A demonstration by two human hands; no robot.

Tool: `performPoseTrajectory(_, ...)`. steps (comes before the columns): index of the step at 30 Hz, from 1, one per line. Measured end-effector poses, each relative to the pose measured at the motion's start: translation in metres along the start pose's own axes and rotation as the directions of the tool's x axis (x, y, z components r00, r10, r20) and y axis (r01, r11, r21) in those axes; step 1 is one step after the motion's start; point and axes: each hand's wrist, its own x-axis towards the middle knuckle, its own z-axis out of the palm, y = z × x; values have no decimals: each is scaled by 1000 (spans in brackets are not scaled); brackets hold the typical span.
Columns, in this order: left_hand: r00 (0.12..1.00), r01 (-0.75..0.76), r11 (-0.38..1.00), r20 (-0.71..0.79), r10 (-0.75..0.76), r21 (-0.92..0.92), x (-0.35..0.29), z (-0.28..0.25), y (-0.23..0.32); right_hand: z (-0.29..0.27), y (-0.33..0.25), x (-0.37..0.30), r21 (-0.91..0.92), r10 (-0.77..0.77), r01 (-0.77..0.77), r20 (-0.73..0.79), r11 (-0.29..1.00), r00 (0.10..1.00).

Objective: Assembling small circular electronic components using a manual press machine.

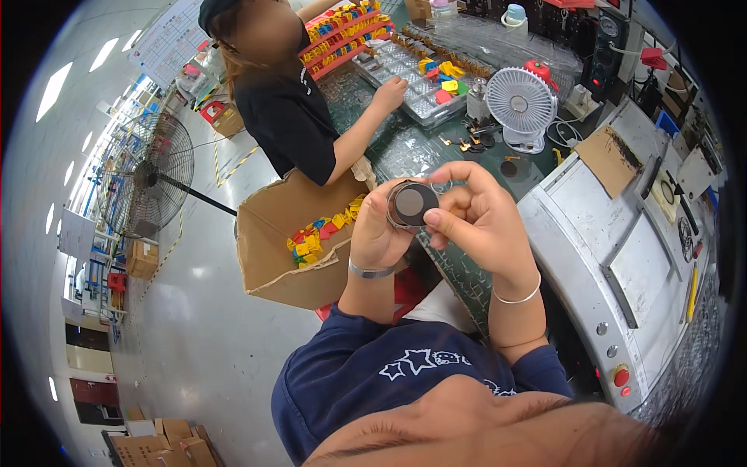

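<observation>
Above the front edge of the green worktable, a round dark disc with a shiny metal rim and a greyer circle on its face is held up in front of me. My left hand is closed round its left side. From the right, my right hand pinches the disc's edge between thumb and fingers. What the back of the disc looks like is hidden.
A cardboard box with coloured pieces stands left of my hands. A co-worker reaches over a clear compartment tray. A small white fan and small metal parts sit beyond; a grey machine stands right.
</observation>
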Motion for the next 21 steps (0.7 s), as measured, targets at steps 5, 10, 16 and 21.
performPoseTrajectory(5, 999, -1, 999, 37, -1, 42, 1, 4, 3, -1, 3, 4, 95, 32, -35, 36, 995, 999)
performPoseTrajectory(10, 1000, -8, 1000, 9, 8, 6, 1, 6, 2, -1, 6, 5, 122, 34, -39, 46, 992, 998)
performPoseTrajectory(16, 1000, -11, 1000, 25, 11, 10, 2, 4, 0, -1, 6, 5, 120, 44, -47, 31, 992, 999)
performPoseTrajectory(21, 997, -12, 1000, 74, 13, -17, 2, 5, 0, -2, 5, 4, 100, 36, -39, 36, 994, 999)
